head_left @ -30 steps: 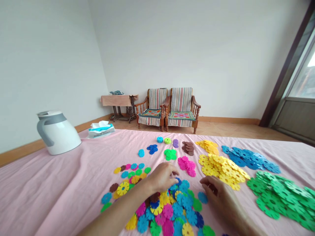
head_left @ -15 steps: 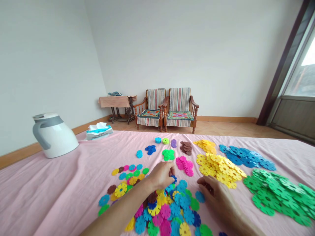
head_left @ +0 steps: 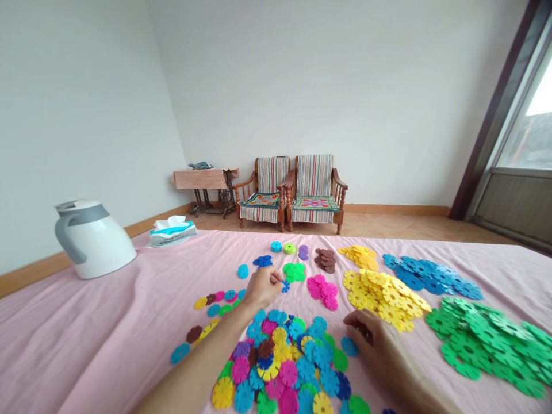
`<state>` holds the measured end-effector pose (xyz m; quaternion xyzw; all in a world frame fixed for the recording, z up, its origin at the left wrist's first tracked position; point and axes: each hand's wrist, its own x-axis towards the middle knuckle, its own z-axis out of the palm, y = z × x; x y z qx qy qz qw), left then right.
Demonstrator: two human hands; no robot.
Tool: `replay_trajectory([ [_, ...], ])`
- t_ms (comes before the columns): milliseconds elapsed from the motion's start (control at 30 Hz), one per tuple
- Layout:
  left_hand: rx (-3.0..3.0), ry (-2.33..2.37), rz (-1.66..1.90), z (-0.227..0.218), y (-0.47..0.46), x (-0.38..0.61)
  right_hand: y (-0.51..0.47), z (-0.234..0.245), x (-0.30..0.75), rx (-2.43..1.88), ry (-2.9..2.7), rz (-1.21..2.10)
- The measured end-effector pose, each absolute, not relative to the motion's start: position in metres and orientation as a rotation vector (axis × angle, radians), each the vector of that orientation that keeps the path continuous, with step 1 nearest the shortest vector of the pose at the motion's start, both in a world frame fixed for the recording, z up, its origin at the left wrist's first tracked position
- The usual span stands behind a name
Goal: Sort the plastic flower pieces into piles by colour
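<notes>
Between the fingertips of my left hand (head_left: 268,283) a dark blue flower-shaped disc (head_left: 285,286) is pinched. It hangs just left of the magenta discs (head_left: 322,291) and below the light green discs (head_left: 294,272). Behind the hand lies a small dark blue pile (head_left: 263,261). My right hand (head_left: 374,336) rests on the cloth with curled fingers, beside a lone blue disc (head_left: 349,346); whether anything is inside them is hidden. A mixed heap of coloured discs (head_left: 288,372) spreads between my forearms.
Yellow discs (head_left: 386,296), blue discs (head_left: 431,276) and green discs (head_left: 487,339) form large piles on the right. Brown discs (head_left: 325,260) lie farther back. A white jug (head_left: 103,244) and a tissue box (head_left: 172,231) stand left on the pink cloth (head_left: 107,322).
My left hand has moved away from the mixed heap, forward and slightly left, carrying the dark blue disc towards the dark blue pile. My right hand has hardly moved.
</notes>
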<state>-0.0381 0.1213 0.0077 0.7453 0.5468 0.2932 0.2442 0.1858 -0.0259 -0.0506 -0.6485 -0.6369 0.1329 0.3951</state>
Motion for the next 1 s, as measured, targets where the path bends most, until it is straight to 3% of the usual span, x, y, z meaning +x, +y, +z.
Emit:
replay_trajectory([
  [233, 1.868, 1.893, 0.912, 0.009, 0.181, -0.058, -0.025, -0.053, 0.187, -1.637, -1.605, 0.327],
  [467, 1.910, 1.889, 0.923, 0.002, 0.192, -0.055, -0.025, -0.049, 0.187, -1.632, -1.624, 0.358],
  [600, 2.061, 1.658, 0.897, 0.004, 0.167, -0.046, -0.025, -0.047, 0.186, -1.653, -1.625, 0.352],
  [833, 2.285, 0.920, 0.514, 0.003, 0.093, -0.009, -0.026, -0.048, 0.186, -1.647, -1.622, 0.328],
  [1000, 2.519, 0.724, 0.372, 0.010, 0.073, 0.005, -0.025, -0.051, 0.186, -1.639, -1.622, 0.333],
])
